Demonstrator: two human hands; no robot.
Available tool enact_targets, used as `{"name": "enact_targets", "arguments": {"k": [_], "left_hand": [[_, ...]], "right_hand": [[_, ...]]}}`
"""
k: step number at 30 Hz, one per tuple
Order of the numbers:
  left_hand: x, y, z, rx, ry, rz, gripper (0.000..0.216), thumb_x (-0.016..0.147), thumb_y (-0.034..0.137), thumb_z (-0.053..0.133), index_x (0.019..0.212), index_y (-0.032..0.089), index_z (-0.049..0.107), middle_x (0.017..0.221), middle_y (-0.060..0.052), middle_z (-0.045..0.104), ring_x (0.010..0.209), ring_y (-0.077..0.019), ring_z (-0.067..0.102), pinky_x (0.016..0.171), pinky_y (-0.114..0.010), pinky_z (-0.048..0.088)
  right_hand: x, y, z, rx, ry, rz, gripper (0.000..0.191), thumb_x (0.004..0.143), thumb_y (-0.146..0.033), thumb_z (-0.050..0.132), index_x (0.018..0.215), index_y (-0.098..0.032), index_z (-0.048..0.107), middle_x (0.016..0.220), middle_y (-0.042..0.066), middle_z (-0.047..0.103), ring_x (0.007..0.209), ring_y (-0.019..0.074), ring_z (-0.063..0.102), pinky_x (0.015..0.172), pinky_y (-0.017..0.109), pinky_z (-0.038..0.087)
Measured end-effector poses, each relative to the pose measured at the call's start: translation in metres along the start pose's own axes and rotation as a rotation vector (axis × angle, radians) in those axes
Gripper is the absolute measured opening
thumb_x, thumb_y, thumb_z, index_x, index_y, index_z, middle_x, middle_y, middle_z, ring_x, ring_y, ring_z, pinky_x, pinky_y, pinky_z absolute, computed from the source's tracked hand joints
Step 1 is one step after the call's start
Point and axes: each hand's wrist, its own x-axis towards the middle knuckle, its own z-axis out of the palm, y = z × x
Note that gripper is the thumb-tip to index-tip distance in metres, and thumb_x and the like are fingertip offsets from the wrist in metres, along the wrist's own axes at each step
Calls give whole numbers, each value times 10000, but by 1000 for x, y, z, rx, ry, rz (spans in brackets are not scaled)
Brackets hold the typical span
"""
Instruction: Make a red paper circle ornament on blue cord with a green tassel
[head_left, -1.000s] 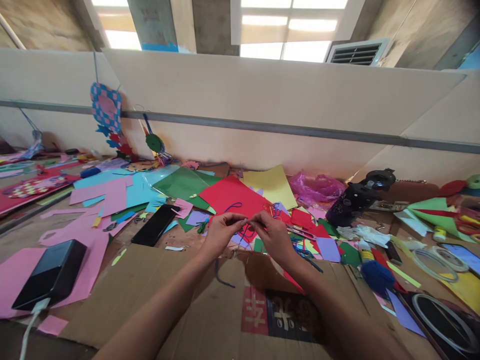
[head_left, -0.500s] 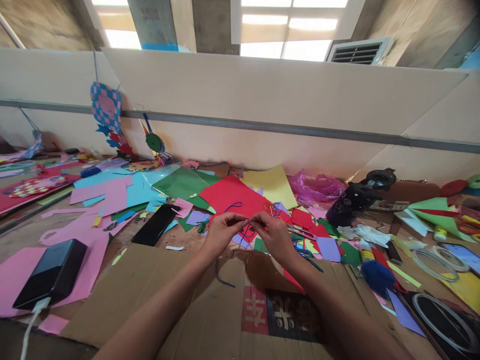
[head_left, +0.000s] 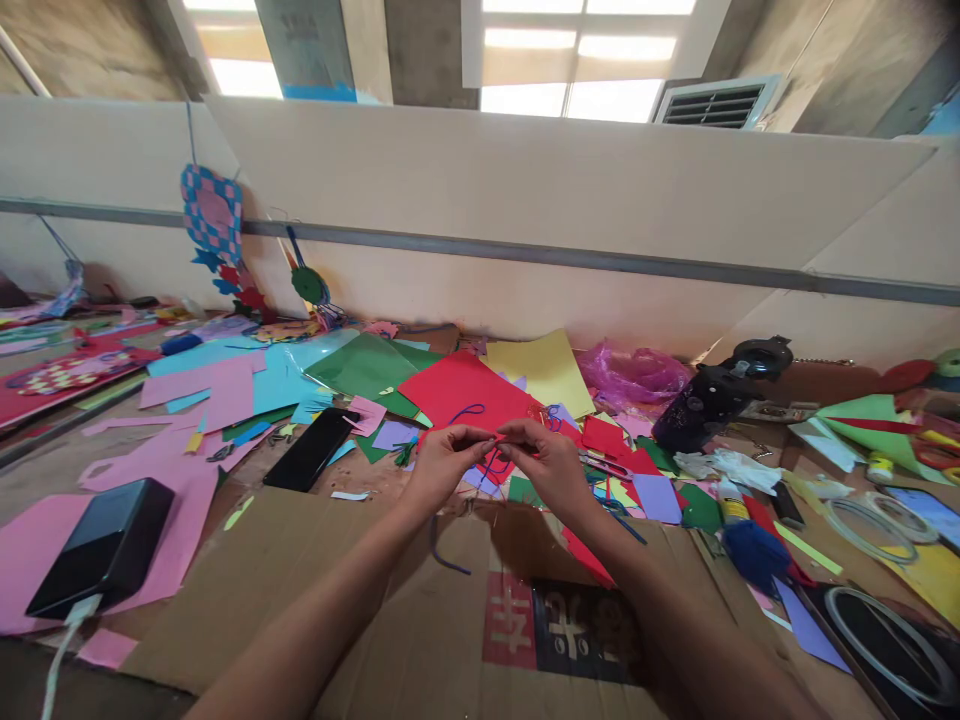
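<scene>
Above the near edge of the paper pile, my left hand (head_left: 444, 462) and my right hand (head_left: 547, 465) meet almost fingertip to fingertip. Each pinches thumb against forefinger on a thin blue cord (head_left: 491, 464), which dangles in a loose bow-like tangle between them. Exactly how the cord runs at the fingertips is too small to make out. A loop of blue cord shows beyond my left fingers, and a blue tail (head_left: 450, 567) hangs below my left wrist over the cardboard (head_left: 420, 620). Red paper (head_left: 465, 390) lies just behind both hands.
Left of my hands lie a black phone (head_left: 306, 450) and a power bank (head_left: 105, 545) with a white cable. To the right stand a dark bottle (head_left: 694, 410), scissors (head_left: 604, 465) and a blue yarn ball (head_left: 754, 555). Coloured paper scraps cover much of the table.
My right fingers have shifted slightly, opening a small gap between the two hands' fingertips. My left hand stays nearly in place, and the cord still hangs between them.
</scene>
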Motion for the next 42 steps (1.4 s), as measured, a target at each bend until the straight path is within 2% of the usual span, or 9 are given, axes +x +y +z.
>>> {"name": "enact_targets", "arguments": {"k": [6, 17, 21, 24, 27, 32, 42], "left_hand": [[-1, 4, 1, -10, -7, -3, 312, 585, 418, 836, 753, 163, 772, 765, -70, 764, 740, -194, 672, 696, -294, 543], [-1, 2, 1, -1, -41, 3, 313, 600, 415, 827, 775, 160, 780, 762, -67, 761, 705, -174, 651, 660, -275, 525], [0, 1, 0, -31, -9, -17, 317, 567, 412, 843, 747, 161, 775, 747, -63, 757, 713, -177, 654, 681, -280, 530], [1, 0, 0, -29, 16, -21, 318, 552, 416, 852, 736, 169, 774, 743, -59, 757, 720, -181, 657, 685, -281, 531], [2, -2, 0, -28, 13, -23, 326, 556, 422, 851, 748, 169, 777, 754, -62, 760, 725, -184, 660, 687, -282, 531], [2, -1, 0, -19, 14, -29, 331, 550, 426, 854, 739, 167, 771, 743, -59, 756, 715, -182, 656, 673, -282, 529], [0, 3, 2, -46, -12, -49, 343, 537, 425, 864, 737, 164, 766, 737, -57, 750, 707, -171, 650, 671, -277, 524]], "right_hand": [[0, -1, 0, -8, 12, 18, 74, 829, -290, 656, 842, -218, 658, 771, 25, 737, 728, 200, 710, 674, 303, 536], [1, -1, -2, -95, 32, -26, 114, 841, -313, 659, 799, -211, 689, 717, 17, 725, 665, 184, 679, 622, 277, 508], [0, -1, -2, -35, 16, -5, 99, 817, -283, 663, 873, -212, 703, 795, 28, 749, 727, 191, 706, 670, 290, 538], [0, 0, -2, 10, 13, 21, 183, 786, -274, 684, 957, -211, 685, 876, 44, 762, 808, 206, 727, 731, 316, 567], [1, 0, -1, 23, 21, 30, 184, 776, -274, 690, 945, -205, 668, 873, 47, 760, 814, 206, 728, 728, 315, 572], [1, -3, -3, -43, 18, 12, 85, 837, -284, 640, 833, -204, 666, 758, 32, 730, 711, 194, 701, 669, 298, 548], [0, -3, -4, -180, -4, -34, 73, 869, -245, 616, 820, -217, 663, 721, 17, 721, 679, 188, 681, 628, 277, 486]]}}
